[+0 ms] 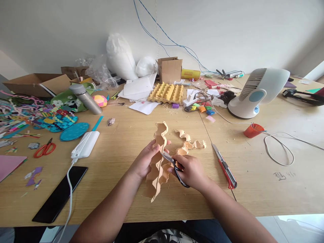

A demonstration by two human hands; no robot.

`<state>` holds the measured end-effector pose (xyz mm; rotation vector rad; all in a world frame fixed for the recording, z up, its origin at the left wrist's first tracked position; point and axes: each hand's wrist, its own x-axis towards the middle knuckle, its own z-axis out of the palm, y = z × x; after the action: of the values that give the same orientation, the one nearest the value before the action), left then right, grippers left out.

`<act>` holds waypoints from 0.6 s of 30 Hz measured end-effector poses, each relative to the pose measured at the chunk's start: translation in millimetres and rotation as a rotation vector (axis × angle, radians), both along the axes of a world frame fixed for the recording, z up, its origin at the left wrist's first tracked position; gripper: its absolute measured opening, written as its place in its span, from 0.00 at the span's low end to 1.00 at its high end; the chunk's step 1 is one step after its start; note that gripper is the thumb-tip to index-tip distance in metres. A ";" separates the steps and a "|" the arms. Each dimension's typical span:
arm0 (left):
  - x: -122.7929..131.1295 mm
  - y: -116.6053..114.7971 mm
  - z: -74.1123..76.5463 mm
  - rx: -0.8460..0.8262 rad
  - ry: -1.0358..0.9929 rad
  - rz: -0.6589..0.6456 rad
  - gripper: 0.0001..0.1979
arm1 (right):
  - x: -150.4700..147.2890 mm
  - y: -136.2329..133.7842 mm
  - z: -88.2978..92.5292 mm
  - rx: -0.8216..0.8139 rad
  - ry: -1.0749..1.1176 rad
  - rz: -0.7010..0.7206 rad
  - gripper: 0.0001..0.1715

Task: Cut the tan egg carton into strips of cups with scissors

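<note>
My left hand (144, 158) grips a strip of egg carton (155, 175), held on edge above the table with its wavy rim facing right. In my right hand (191, 170) is a pair of black-handled scissors (168, 156), my fingers through the loops. The blades meet the strip's rim near its middle, close to my left thumb; how far apart they stand is hard to make out. Just beyond my right hand lie curled carton offcuts (188, 145). A red utility knife (224, 167) rests to the right of them.
A yellow egg tray (167, 92) sits at the back, before a cardboard box (169, 70). To the right stand a white fan (253, 94) and a red cup (253, 130). On the left are a phone (60, 194), power bank (85, 144), orange-handled scissors (45, 148) and a steel bottle (85, 99).
</note>
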<state>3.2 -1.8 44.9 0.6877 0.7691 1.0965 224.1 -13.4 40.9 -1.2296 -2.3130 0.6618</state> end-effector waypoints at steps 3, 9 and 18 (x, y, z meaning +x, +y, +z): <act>1.9 -1.0 2.2 0.006 0.012 0.020 0.28 | -1.0 -1.3 0.7 -0.004 -0.013 -0.008 0.22; 6.6 -3.7 5.0 0.070 0.072 0.127 0.27 | -2.8 -2.7 0.8 -0.015 -0.046 -0.041 0.22; 17.9 -8.8 10.5 0.097 0.090 0.262 0.25 | -4.3 -2.8 -4.0 0.000 -0.044 -0.064 0.23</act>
<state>21.0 -10.6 55.4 0.7362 0.9058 1.3549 219.8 -16.3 36.9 -1.3251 -2.2980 0.6181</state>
